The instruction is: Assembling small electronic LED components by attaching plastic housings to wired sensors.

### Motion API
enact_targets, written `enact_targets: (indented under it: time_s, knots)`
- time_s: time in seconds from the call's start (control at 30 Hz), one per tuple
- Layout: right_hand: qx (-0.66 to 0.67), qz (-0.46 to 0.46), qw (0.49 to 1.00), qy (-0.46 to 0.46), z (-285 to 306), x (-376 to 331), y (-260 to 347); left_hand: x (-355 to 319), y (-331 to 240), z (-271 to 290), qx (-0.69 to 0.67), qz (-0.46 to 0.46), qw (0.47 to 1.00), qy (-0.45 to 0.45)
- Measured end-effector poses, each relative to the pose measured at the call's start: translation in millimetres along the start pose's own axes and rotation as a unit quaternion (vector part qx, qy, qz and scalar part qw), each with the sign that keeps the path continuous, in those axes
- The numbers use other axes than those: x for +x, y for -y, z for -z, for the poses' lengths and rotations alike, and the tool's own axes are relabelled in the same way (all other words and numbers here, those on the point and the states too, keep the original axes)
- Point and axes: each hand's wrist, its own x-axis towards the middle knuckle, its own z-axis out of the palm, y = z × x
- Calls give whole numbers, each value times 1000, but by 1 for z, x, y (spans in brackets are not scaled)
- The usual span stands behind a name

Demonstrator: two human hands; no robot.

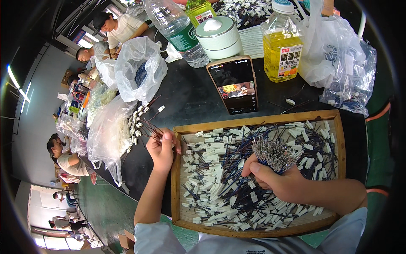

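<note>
My right hand [282, 183] is closed round a thick bundle of wires [275, 155], its many bare metal terminals fanned out above the thumb. It is over a wooden-framed tray [258, 120] filled with short dark wires that end in white plastic connectors [213, 173]. By the tray's left edge, my left hand [162, 153] is closed in a pinch on thin dark wires. From its fingers these wires run up and left toward a cluster of white connectors [134, 125] over the black table [177, 93]. The fingertips' exact hold is partly hidden.
Behind the tray a phone [233, 86] leans against a pale green canister [219, 40]. Bottles of water [182, 36] and yellow drink [282, 51] stand nearby. Plastic bags [108, 135] crowd the left, more bags [342, 63] the right. Other people sit along the table at left.
</note>
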Motion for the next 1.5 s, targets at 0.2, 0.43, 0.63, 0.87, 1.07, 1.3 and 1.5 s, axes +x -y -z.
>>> enact_targets:
  time_s: [0.2,0.43,0.63,0.87,1.07,1.3,1.5]
  knots:
    - [9,-2,1000,0,-1,0,1,-1,0,6,100,-17,993,66]
    - [108,36,993,-24,2,-4,0,13,-8,7,-71,98,993,6]
    - [160,122,969,-145,-11,-2,-2,19,-31,22,-253,223,941,4]
    - [-84,114,985,-95,-3,-10,2,9,-99,-31,-222,197,951,87]
    - [-240,285,927,-52,-1,-14,3,-12,-126,-76,-162,232,930,234]
    - [-259,290,919,-72,-6,-2,0,-27,-117,-81,-136,202,940,239]
    - [-251,282,924,-69,-2,0,2,-31,-108,-73,-224,210,908,285]
